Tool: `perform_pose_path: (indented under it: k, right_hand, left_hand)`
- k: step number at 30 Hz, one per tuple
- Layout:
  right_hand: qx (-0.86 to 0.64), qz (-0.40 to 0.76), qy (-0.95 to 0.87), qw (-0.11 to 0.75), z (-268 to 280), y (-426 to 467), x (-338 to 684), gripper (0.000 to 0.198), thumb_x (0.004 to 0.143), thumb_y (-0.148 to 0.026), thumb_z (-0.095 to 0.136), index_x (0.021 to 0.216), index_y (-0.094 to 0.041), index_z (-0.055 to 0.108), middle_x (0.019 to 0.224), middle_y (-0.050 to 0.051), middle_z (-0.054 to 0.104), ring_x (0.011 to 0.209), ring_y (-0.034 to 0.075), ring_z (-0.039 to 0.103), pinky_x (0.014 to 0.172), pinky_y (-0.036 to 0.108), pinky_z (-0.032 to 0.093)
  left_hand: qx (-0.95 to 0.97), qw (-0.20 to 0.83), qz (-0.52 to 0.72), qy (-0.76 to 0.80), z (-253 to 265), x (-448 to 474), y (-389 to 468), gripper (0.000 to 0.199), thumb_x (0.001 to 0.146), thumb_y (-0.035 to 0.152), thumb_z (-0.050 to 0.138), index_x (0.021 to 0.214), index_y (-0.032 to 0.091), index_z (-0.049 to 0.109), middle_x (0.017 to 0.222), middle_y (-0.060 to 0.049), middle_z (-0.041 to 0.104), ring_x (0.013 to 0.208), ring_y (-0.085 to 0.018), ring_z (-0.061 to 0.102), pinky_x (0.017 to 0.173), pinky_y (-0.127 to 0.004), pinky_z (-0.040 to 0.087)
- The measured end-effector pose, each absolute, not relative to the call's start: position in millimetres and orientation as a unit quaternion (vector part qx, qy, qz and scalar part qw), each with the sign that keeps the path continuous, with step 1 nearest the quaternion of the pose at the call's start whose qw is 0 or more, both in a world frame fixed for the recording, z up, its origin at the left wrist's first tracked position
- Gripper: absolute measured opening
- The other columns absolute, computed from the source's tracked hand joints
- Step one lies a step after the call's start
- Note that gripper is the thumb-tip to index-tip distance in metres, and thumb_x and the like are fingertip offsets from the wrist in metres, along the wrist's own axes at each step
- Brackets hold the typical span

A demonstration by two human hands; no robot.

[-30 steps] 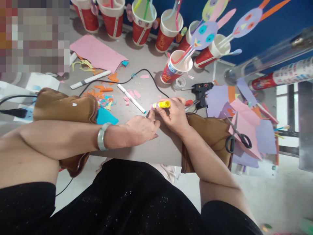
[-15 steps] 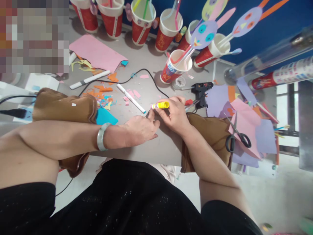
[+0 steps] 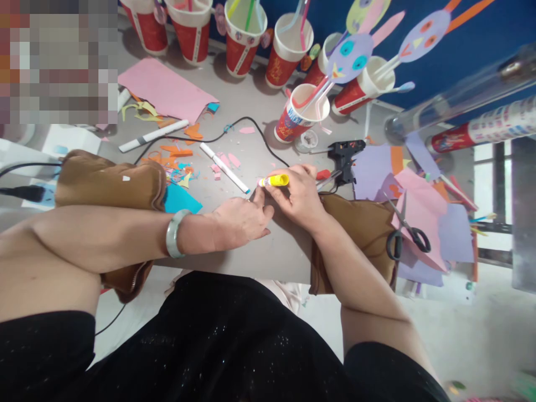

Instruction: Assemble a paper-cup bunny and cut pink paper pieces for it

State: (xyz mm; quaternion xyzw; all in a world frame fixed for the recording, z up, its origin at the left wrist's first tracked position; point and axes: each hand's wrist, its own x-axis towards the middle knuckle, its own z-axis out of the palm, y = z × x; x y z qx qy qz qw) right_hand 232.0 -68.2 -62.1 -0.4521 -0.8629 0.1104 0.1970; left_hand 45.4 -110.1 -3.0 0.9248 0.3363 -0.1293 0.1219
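Observation:
My right hand is closed in a pinch around a short, thick marker with a bright yellow end and a white printed part. The white part points left, toward my left fingertips. My left hand rests low over the table, fingers bent and close together, almost meeting the right fingers. Whatever lies under its fingertips is too small and covered to make out. Just beyond the left fingers lies a slim white pen with a teal tip. A blue paper piece lies by the left forearm.
Brown cushions lie under both forearms. Red-and-white paper cups line the back. A black glue gun and scissors on coloured paper are at right. A cable crosses among paper scraps and pink paper.

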Motion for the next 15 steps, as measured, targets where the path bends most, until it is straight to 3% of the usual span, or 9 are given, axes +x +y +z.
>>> perform_pose_path:
  k: [15]
  right_hand:
    - [-0.458,0.124,-0.861,0.185,-58.5,-67.2,231.9,0.034,0.104,-0.048,0.041,0.104,-0.023,0.064,0.100,0.005,0.076,0.091,0.025,0.060,0.094,0.045,0.032]
  left_hand:
    - [0.925,0.115,-0.118,0.342,-10.1,44.9,-111.6,0.063,0.101,0.045,0.048,0.149,0.004,0.046,0.153,-0.038,0.040,0.108,-0.039,0.072,0.076,-0.042,0.062]
